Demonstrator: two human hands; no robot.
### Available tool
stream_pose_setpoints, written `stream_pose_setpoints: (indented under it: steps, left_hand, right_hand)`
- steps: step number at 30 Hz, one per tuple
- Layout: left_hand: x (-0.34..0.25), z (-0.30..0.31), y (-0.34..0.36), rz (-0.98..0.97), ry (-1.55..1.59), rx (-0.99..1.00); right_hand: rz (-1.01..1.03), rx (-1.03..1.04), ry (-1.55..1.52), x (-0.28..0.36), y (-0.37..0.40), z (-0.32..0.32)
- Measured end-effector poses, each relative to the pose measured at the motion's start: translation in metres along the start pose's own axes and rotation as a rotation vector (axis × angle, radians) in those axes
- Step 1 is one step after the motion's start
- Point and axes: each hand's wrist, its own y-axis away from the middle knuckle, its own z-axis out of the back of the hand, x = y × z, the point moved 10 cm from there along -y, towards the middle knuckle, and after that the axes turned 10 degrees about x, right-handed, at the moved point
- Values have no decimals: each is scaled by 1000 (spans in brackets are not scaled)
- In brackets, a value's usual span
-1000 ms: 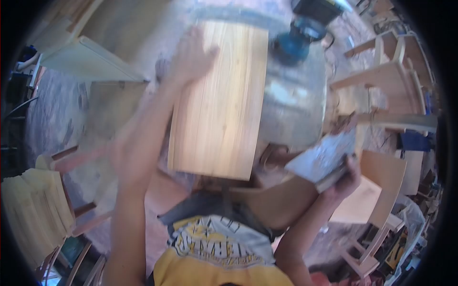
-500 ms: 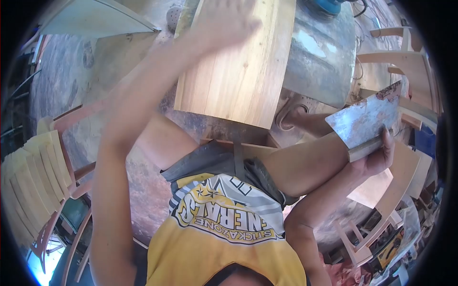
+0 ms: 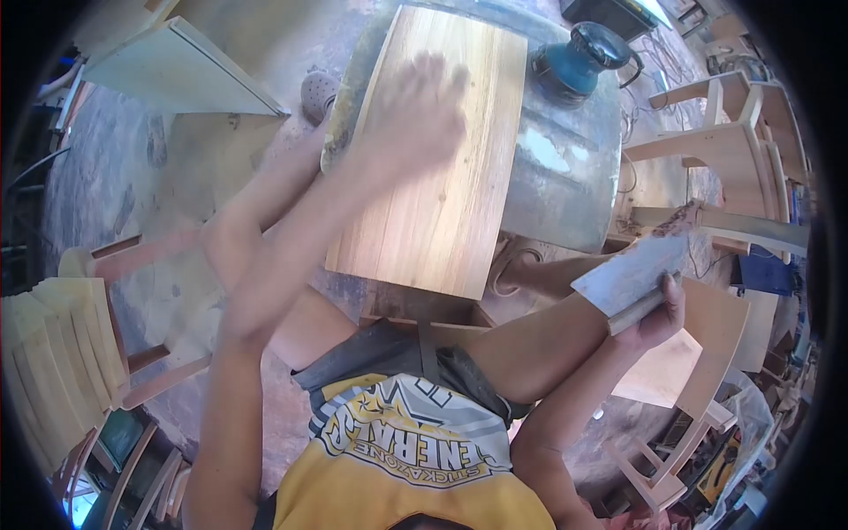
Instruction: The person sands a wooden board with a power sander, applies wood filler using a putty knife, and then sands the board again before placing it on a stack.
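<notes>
A pale wooden board of joined strips lies lengthwise in front of me on a worn grey table. My left hand is over the board's upper half, smeared by motion, its fingers stretched forward and holding nothing visible. Out to the right, above my thigh, my right hand grips a wide metal scraper. Its flat blade is stained, with rust-brown marks at the far end, and a wooden strip runs along the near edge where my thumb presses.
A blue power sander stands on the table right of the board. Curved wooden chair parts are at the right. Stacked pale slats stand at the left, and a light panel is at upper left.
The view has tilted forward, so the board's far end and the whole sander now show. My left hand has moved nearer along the board. The scraper stays in my right hand.
</notes>
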Motion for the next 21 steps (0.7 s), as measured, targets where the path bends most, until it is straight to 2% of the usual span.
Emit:
stream_pose_setpoints:
  steps: [2, 3, 5, 7, 9, 10, 11, 12, 13, 14, 15, 16, 17, 18, 19, 21]
  left_hand:
    - [54, -9, -65, 15, -146, -160]
    - [52, -12, -69, 18, -142, -169]
    - [35, -31, -84, 63, -97, -4]
    - [-50, -35, -32, -317, 89, 69]
    - [-133, -42, 60, -633, 328, 118]
    - [-165, 22, 78, -642, 580, 666]
    - [-184, -13, 142, -741, 858, 682]
    - [-192, -9, 177, -803, 995, 498]
    - [-189, 3, 199, -864, 1131, 315]
    - [-174, 16, 198, -842, 1151, 290]
    - [-131, 45, 183, -651, 1036, 69]
    - [-85, 64, 177, -452, 899, -143]
    - [-32, 66, 187, -165, 824, -326]
    - [12, 57, 200, 181, 700, -393]
    - [20, 48, 212, 208, 714, -416]
    - [50, 9, 249, 568, 814, -543]
  right_hand:
    - [-10, -9, 8, -7, -2, -1]
    - [-25, -24, 14, -10, -3, -1]
    - [-26, -15, 20, -14, -5, -4]
    - [-24, 2, 16, -14, -5, -3]
    - [-11, -48, 60, -3, -2, 11]
    - [-54, 79, 47, -1, -6, 3]
    - [-79, 28, 61, 9, -6, 12]
    - [-82, -33, 152, 18, -7, 14]
    - [-63, -91, 191, 23, -7, 7]
    - [-25, -180, 224, 47, 3, 36]
    - [-83, -108, 270, 46, 1, 25]
    - [-84, -142, 305, 56, 6, 33]
    - [-83, -168, 342, 66, 10, 46]
    - [-113, -147, 361, 69, 13, 53]
    - [-98, -195, 347, 77, 18, 69]
    - [-94, -229, 363, 84, 16, 76]
